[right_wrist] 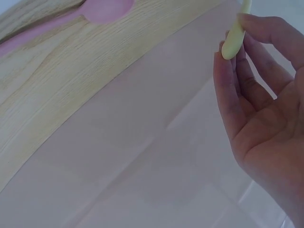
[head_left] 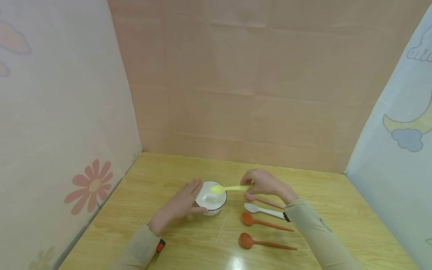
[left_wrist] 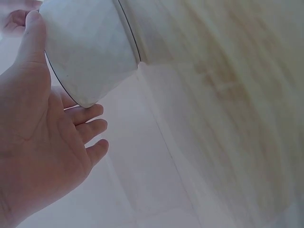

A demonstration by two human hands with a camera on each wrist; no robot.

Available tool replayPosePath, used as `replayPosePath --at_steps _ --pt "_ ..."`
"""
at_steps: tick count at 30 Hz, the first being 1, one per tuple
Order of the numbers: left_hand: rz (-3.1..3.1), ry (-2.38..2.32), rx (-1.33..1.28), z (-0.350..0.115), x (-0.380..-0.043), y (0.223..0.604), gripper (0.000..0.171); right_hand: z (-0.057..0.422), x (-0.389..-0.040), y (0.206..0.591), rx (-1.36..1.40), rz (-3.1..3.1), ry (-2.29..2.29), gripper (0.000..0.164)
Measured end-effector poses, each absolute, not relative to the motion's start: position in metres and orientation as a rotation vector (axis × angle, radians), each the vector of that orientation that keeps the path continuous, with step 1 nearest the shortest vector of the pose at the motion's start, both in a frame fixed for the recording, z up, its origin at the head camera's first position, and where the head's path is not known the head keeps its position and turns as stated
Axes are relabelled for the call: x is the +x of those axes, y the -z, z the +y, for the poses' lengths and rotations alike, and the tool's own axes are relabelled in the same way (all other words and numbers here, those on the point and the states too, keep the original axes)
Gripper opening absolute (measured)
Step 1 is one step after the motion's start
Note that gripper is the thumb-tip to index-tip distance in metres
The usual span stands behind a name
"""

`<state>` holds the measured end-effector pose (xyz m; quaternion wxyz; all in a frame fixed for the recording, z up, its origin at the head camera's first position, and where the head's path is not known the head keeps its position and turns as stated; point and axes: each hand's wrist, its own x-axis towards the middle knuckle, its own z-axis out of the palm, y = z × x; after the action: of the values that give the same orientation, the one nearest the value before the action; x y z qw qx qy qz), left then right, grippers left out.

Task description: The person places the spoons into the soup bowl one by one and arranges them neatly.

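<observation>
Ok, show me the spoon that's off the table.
The yellow spoon: the right hand holds it by its handle. The pink spoon, white spoon and two orange spoons lie on the table.

**Sleeves and wrist pieces**

Left hand (head_left: 182, 201) and right hand (head_left: 264, 182): bare. Left sleeve (head_left: 135, 252) and right sleeve (head_left: 317, 236): long, pale khaki, with a greyish mark (head_left: 325, 224) on the right. Left cuff (head_left: 148, 234): 1 black-and-red block (head_left: 160, 246). Right cuff (head_left: 296, 209): 1 small black piece (head_left: 286, 216).
</observation>
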<state>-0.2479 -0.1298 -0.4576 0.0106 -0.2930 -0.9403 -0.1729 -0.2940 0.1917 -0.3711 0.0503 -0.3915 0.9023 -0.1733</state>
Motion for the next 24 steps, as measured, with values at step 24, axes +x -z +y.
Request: replayPosePath --at_steps 24 --pt "-2.909 0.494 -0.932 -0.129 -0.250 0.468 0.098 0.174 -0.291 0.386 -1.204 2.753 0.487 0.027"
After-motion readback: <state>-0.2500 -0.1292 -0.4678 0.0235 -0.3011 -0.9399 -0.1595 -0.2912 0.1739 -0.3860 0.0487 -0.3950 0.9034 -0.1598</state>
